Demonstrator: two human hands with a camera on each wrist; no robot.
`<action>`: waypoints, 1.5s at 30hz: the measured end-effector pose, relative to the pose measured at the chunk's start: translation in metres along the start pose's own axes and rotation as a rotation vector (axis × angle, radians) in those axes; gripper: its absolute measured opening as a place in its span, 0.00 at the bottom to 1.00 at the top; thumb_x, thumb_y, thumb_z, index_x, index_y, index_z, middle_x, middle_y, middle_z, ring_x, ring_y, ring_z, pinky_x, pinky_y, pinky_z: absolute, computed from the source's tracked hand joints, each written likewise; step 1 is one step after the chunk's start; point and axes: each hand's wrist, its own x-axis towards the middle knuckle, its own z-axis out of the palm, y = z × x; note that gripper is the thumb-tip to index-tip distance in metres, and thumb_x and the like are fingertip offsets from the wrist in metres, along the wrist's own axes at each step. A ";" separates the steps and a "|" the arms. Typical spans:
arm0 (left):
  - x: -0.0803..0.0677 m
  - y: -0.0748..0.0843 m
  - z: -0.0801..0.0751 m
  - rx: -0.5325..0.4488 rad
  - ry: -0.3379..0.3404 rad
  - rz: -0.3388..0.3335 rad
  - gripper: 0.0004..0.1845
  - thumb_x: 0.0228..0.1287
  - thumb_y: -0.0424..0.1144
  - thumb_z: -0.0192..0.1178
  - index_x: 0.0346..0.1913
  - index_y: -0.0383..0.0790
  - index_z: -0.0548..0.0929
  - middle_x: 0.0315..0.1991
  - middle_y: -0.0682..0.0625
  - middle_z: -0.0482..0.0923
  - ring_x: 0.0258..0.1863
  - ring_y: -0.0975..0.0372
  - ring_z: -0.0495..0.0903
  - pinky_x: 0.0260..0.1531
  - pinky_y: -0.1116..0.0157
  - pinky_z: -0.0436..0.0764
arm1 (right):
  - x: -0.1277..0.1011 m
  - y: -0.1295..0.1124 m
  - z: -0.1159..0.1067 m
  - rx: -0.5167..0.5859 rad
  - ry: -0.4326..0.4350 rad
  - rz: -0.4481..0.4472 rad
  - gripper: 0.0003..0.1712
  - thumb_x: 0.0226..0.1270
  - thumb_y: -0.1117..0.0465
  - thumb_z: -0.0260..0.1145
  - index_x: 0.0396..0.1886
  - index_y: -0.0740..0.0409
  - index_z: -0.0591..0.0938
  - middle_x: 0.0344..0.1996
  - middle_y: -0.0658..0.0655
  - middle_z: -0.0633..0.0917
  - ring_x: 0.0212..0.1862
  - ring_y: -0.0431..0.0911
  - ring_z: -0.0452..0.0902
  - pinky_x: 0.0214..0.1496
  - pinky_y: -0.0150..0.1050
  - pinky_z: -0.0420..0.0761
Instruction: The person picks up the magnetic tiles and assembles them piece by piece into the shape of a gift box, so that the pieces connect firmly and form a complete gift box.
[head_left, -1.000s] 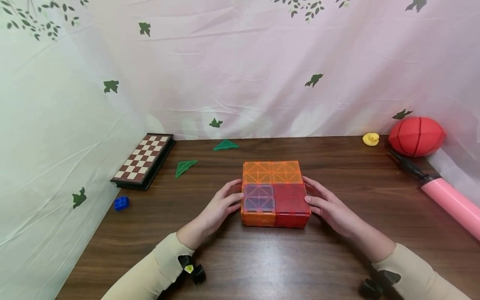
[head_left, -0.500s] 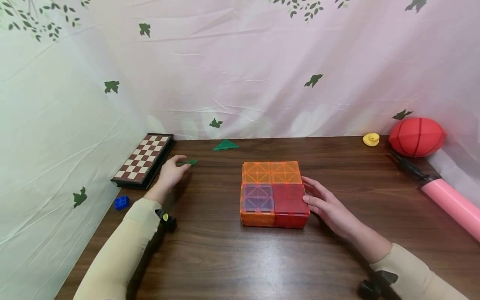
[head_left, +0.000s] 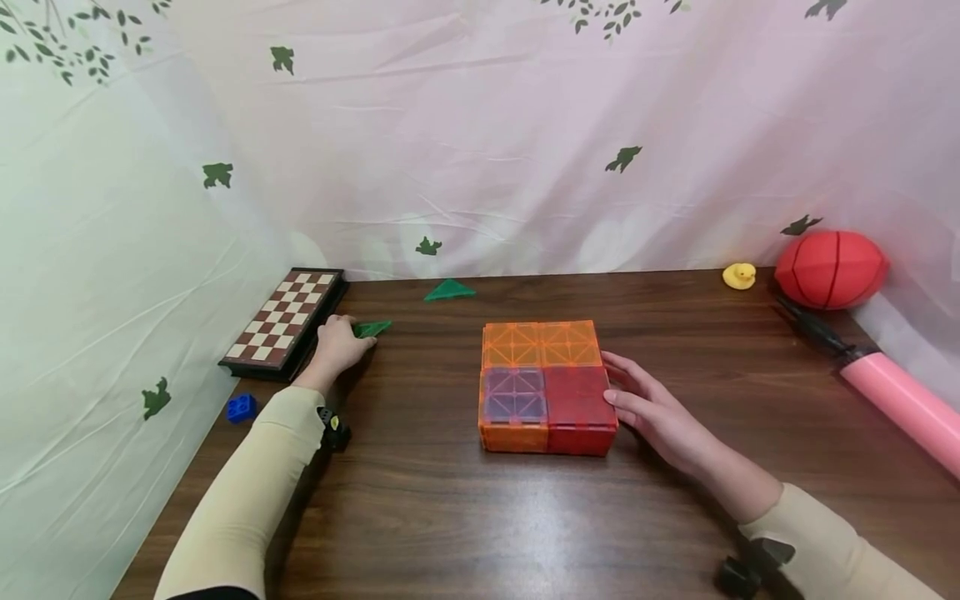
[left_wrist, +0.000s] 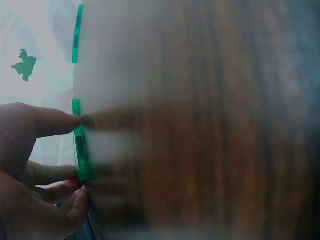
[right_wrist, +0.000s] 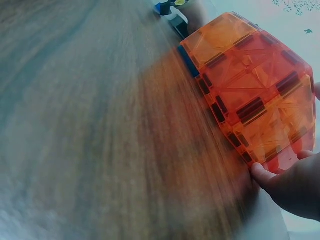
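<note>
A low block of translucent magnetic tiles [head_left: 513,344], orange, purple and red on top, stands mid-table. My right hand [head_left: 663,417] touches its right side, fingers loosely spread along the wall. In the right wrist view the thumb [right_wrist: 262,175] lies at the block's lower edge. At the left, my left hand [head_left: 337,346] holds a green triangular magnetic tile [head_left: 372,329] lying flat on the table. The left wrist view shows thumb and fingers on either side of that tile [left_wrist: 79,145]. Another green triangular tile [head_left: 450,290] lies further back.
Left of the left hand sits a checkered board [head_left: 285,321], with a blue toy brick [head_left: 241,407] in front. At the right are a yellow rubber duck [head_left: 739,276], a red ball [head_left: 831,269] and a pink pump [head_left: 903,404]. A printed cloth [head_left: 480,150] hangs behind the table.
My left hand has left the block's left side, moved left to the nearer green tile and taken hold of it. My right hand stays at the block.
</note>
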 end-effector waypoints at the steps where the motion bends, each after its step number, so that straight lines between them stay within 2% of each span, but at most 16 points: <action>1: 0.001 0.000 0.001 0.015 0.001 0.005 0.35 0.70 0.43 0.61 0.68 0.17 0.68 0.64 0.22 0.62 0.60 0.32 0.63 0.61 0.42 0.63 | 0.000 0.000 0.000 0.000 0.002 0.002 0.41 0.79 0.56 0.57 0.83 0.55 0.49 0.79 0.65 0.52 0.71 0.52 0.62 0.61 0.35 0.76; 7: 0.002 0.004 0.000 0.038 0.015 0.002 0.32 0.69 0.42 0.62 0.63 0.16 0.69 0.58 0.24 0.67 0.56 0.34 0.66 0.61 0.43 0.63 | -0.001 0.001 0.000 -0.001 0.002 0.005 0.42 0.79 0.56 0.57 0.83 0.55 0.48 0.79 0.65 0.51 0.70 0.49 0.64 0.61 0.35 0.76; 14: -0.007 0.013 -0.005 -0.087 0.084 -0.072 0.29 0.64 0.36 0.66 0.62 0.27 0.65 0.57 0.24 0.72 0.56 0.36 0.73 0.57 0.44 0.72 | -0.001 0.000 -0.001 0.000 -0.007 -0.001 0.41 0.79 0.56 0.56 0.83 0.55 0.48 0.79 0.65 0.51 0.68 0.45 0.67 0.61 0.36 0.76; 19: -0.013 0.022 -0.009 -0.149 0.115 -0.035 0.21 0.66 0.29 0.59 0.60 0.27 0.70 0.54 0.28 0.76 0.53 0.41 0.76 0.53 0.46 0.76 | -0.001 0.001 -0.001 0.001 -0.008 -0.004 0.41 0.79 0.56 0.56 0.83 0.55 0.48 0.79 0.65 0.51 0.67 0.43 0.68 0.61 0.35 0.76; 22: -0.017 0.033 -0.011 -0.215 0.119 0.033 0.17 0.67 0.29 0.61 0.56 0.25 0.75 0.51 0.31 0.79 0.52 0.43 0.78 0.52 0.48 0.77 | -0.001 0.001 -0.001 0.002 -0.008 -0.003 0.41 0.79 0.56 0.56 0.83 0.55 0.48 0.79 0.65 0.51 0.67 0.43 0.68 0.61 0.35 0.76; 24: -0.023 0.046 -0.013 -0.272 0.107 0.101 0.14 0.67 0.30 0.64 0.53 0.26 0.78 0.49 0.32 0.82 0.51 0.44 0.80 0.51 0.49 0.78 | -0.001 0.001 -0.001 0.003 -0.007 -0.001 0.41 0.79 0.56 0.56 0.83 0.55 0.48 0.79 0.65 0.51 0.67 0.42 0.68 0.62 0.35 0.76; 28: -0.038 0.080 -0.017 -0.381 0.043 0.273 0.11 0.66 0.31 0.68 0.47 0.31 0.81 0.45 0.37 0.86 0.48 0.48 0.84 0.50 0.51 0.81 | -0.001 0.001 -0.001 0.003 -0.007 -0.001 0.41 0.79 0.56 0.56 0.83 0.55 0.48 0.79 0.65 0.51 0.67 0.42 0.68 0.62 0.35 0.76; 33: -0.060 0.122 -0.017 -0.454 -0.030 0.458 0.09 0.65 0.31 0.70 0.44 0.36 0.82 0.41 0.45 0.86 0.44 0.55 0.85 0.47 0.56 0.83 | -0.001 0.001 -0.001 0.000 -0.008 -0.004 0.41 0.80 0.56 0.55 0.83 0.55 0.48 0.79 0.65 0.51 0.67 0.42 0.68 0.61 0.35 0.76; 39: -0.081 0.157 -0.012 -0.519 -0.128 0.596 0.09 0.64 0.29 0.70 0.43 0.38 0.82 0.40 0.50 0.85 0.43 0.59 0.85 0.47 0.59 0.83 | -0.001 0.000 0.000 0.001 -0.009 -0.006 0.41 0.80 0.56 0.55 0.83 0.55 0.48 0.79 0.65 0.50 0.66 0.42 0.69 0.61 0.35 0.76; 45: -0.091 0.174 -0.003 -0.460 -0.180 0.681 0.09 0.63 0.29 0.70 0.42 0.40 0.81 0.39 0.52 0.84 0.42 0.63 0.84 0.45 0.63 0.83 | -0.001 0.000 0.000 0.000 -0.006 -0.003 0.41 0.79 0.56 0.55 0.83 0.55 0.48 0.79 0.65 0.51 0.66 0.42 0.69 0.61 0.35 0.76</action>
